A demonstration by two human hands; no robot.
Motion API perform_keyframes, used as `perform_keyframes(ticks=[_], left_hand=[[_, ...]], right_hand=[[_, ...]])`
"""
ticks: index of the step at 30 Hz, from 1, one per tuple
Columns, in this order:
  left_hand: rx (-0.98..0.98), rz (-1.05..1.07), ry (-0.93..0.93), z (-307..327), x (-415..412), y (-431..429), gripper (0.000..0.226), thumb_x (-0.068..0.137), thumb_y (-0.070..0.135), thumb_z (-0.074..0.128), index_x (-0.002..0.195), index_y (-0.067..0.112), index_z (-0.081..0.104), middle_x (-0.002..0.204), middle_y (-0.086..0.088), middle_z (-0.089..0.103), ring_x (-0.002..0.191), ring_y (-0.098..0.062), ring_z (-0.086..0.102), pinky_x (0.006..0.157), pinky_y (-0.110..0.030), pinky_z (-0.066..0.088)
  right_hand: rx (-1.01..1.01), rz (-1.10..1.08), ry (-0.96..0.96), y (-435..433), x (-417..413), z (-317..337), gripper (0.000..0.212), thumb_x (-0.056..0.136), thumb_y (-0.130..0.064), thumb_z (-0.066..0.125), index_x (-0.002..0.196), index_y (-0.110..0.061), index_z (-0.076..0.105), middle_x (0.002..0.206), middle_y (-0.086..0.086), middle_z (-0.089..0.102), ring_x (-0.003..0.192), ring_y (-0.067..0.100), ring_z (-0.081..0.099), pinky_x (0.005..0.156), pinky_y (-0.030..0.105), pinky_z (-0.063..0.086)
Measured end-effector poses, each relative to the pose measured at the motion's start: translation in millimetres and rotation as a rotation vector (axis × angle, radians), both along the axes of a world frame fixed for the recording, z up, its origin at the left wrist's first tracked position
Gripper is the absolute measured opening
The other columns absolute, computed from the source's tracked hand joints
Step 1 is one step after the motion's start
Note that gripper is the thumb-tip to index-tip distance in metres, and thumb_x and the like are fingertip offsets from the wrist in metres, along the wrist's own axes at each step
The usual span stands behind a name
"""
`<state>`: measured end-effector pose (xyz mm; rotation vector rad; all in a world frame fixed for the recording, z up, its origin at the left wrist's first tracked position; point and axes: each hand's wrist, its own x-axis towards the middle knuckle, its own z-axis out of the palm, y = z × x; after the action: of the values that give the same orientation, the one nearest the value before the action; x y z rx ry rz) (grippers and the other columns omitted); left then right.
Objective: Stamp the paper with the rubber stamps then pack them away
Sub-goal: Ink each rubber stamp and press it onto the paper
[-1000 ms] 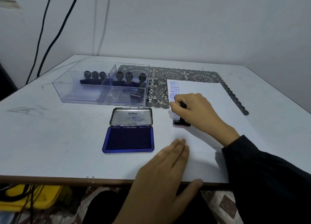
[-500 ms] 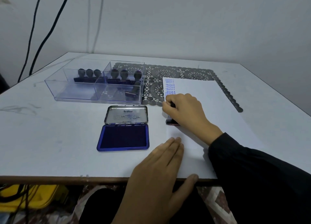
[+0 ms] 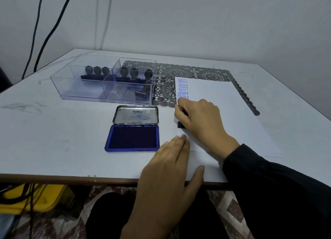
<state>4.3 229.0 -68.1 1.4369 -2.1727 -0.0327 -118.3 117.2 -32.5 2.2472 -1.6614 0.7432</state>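
Stamps [image 3: 134, 73] in box [image 3: 60, 88] seem seven; right hand [image 3: 200, 120] grips one stamp [image 3: 180, 125], left hand [image 3: 168, 167] flat on paper [image 3: 232, 113].

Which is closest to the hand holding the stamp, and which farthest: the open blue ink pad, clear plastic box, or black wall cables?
1. Open blue ink pad, just left of the right hand.
2. Clear plastic box, farther off, back-left.
3. Black wall cables, farthest, up at the back left.

The bench [image 3: 53, 131] bears a clear box [image 3: 80, 93] far left, ink pad [image 3: 132, 137] nearer, lace mat [image 3: 179, 72] and paper [image 3: 232, 113] right.
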Motion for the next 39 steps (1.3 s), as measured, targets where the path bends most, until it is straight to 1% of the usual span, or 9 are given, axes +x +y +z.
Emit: perform_keyframes(ticks=[5, 10, 14, 21, 25, 29, 31, 34, 39], left_hand=[[-0.008, 0.007, -0.009, 1, 1, 1, 0.059, 0.089, 0.053, 0.039, 0.130, 0.016, 0.059, 0.133, 0.005, 0.058, 0.121, -0.008, 0.055, 0.100, -0.023, 0.038], [0.004, 0.055, 0.005, 1, 4, -2, 0.061, 0.087, 0.057, 0.039, 0.129, 0.018, 0.060, 0.135, 0.005, 0.057, 0.124, -0.010, 0.053, 0.101, -0.027, 0.037], [0.038, 0.100, -0.024, 3, 9, -6, 0.065, 0.085, 0.059, 0.036, 0.128, 0.017, 0.060, 0.135, 0.003, 0.057, 0.124, -0.010, 0.054, 0.095, -0.024, 0.039], [0.086, 0.112, -0.093, 4, 16, -6, 0.066, 0.086, 0.060, 0.032, 0.123, 0.015, 0.065, 0.131, 0.000, 0.060, 0.119, -0.012, 0.057, 0.092, -0.022, 0.041], [0.072, 0.062, -0.027, 1, 17, -7, 0.064, 0.087, 0.058, 0.035, 0.127, 0.015, 0.061, 0.136, -0.001, 0.056, 0.124, -0.013, 0.054, 0.095, -0.030, 0.043], [0.046, -0.051, 0.106, 8, 31, -3, 0.059, 0.084, 0.057, 0.042, 0.134, 0.026, 0.054, 0.141, 0.012, 0.049, 0.127, -0.001, 0.046, 0.090, -0.010, 0.039], [-0.012, -0.070, 0.224, 12, 45, -3, 0.058, 0.085, 0.054, 0.047, 0.137, 0.028, 0.051, 0.144, 0.017, 0.044, 0.132, 0.005, 0.037, 0.100, -0.004, 0.027], [-0.015, 0.049, 0.330, 22, 73, -9, 0.061, 0.081, 0.060, 0.045, 0.139, 0.041, 0.044, 0.143, 0.032, 0.037, 0.133, 0.012, 0.029, 0.102, -0.012, 0.033], [0.156, 0.198, 0.361, 33, 117, -17, 0.085, 0.064, 0.083, 0.041, 0.142, 0.056, 0.021, 0.140, 0.047, 0.013, 0.128, 0.028, 0.009, 0.108, -0.019, 0.025]], right_hand=[[0.042, 0.064, -0.040, -9, -2, 4, 0.041, 0.092, -0.028, 0.048, 0.058, -0.022, 0.026, 0.048, -0.004, 0.034, 0.046, 0.014, 0.030, 0.046, 0.030, 0.018], [0.112, 0.115, -0.529, -25, -19, 14, 0.039, 0.085, -0.025, 0.054, 0.052, -0.019, 0.034, 0.048, -0.003, 0.035, 0.052, 0.021, 0.040, 0.055, 0.031, 0.028], [0.112, 0.121, -0.770, -27, -31, 16, 0.033, 0.078, -0.025, 0.053, 0.052, -0.016, 0.035, 0.054, 0.016, 0.044, 0.054, 0.027, 0.047, 0.058, 0.031, 0.030], [0.172, 0.136, -0.830, -24, -32, 14, 0.034, 0.081, -0.020, 0.055, 0.058, -0.003, 0.037, 0.060, 0.024, 0.044, 0.053, 0.014, 0.043, 0.059, 0.030, 0.030], [0.273, 0.201, -0.905, -23, -28, 25, 0.038, 0.091, -0.017, 0.058, 0.058, -0.007, 0.043, 0.053, 0.001, 0.048, 0.044, 0.004, 0.041, 0.051, 0.020, 0.033], [0.416, 0.281, -0.970, -26, -21, 62, 0.036, 0.093, -0.025, 0.058, 0.062, -0.010, 0.048, 0.045, -0.008, 0.045, 0.035, 0.004, 0.029, 0.037, 0.015, 0.022], [0.498, 0.328, -0.957, -30, -16, 84, 0.034, 0.092, -0.029, 0.059, 0.064, -0.014, 0.048, 0.046, -0.008, 0.046, 0.039, 0.008, 0.025, 0.039, 0.016, 0.017], [0.550, 0.381, -0.938, -39, -5, 110, 0.030, 0.089, -0.029, 0.061, 0.065, -0.017, 0.048, 0.055, 0.000, 0.049, 0.043, 0.011, 0.024, 0.042, 0.018, 0.016], [0.596, 0.467, -0.781, -42, 30, 112, 0.029, 0.096, -0.029, 0.053, 0.070, -0.015, 0.049, 0.045, -0.012, 0.046, 0.036, 0.005, 0.030, 0.037, 0.015, 0.021]])
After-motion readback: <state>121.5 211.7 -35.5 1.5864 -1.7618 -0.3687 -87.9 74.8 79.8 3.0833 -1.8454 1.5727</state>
